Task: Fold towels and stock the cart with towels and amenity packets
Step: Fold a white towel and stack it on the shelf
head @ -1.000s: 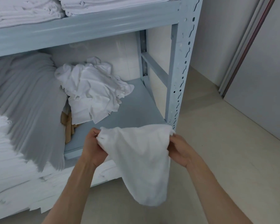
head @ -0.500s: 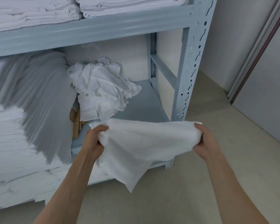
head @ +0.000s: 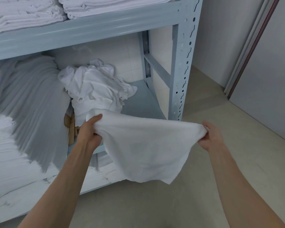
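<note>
The left hand [head: 89,130] is curling its fingers and thumb round the left corner of a soft white terry towel [head: 146,145], the thumb lying along the top edge. The right hand [head: 211,137] is pinching the opposite corner, with the cloth bunching between thumb and fingers. The towel is stretching level between the two hands and hanging down to a loose point below, in the air just in front of the shelf's near edge and above the beige floor [head: 237,170].

Behind the left hand, a crumpled heap of white cloths [head: 95,89] is sitting on the middle board of a pale blue-grey metal shelving rack [head: 183,63], with bare board to its right. A brown cardboard piece [head: 69,127] is showing beside the heap's left foot. Further left, a blurred mass of white and grey linen [head: 23,104] is filling the shelf. Folded white towels [head: 31,12] are lying stacked on the top board.
</note>
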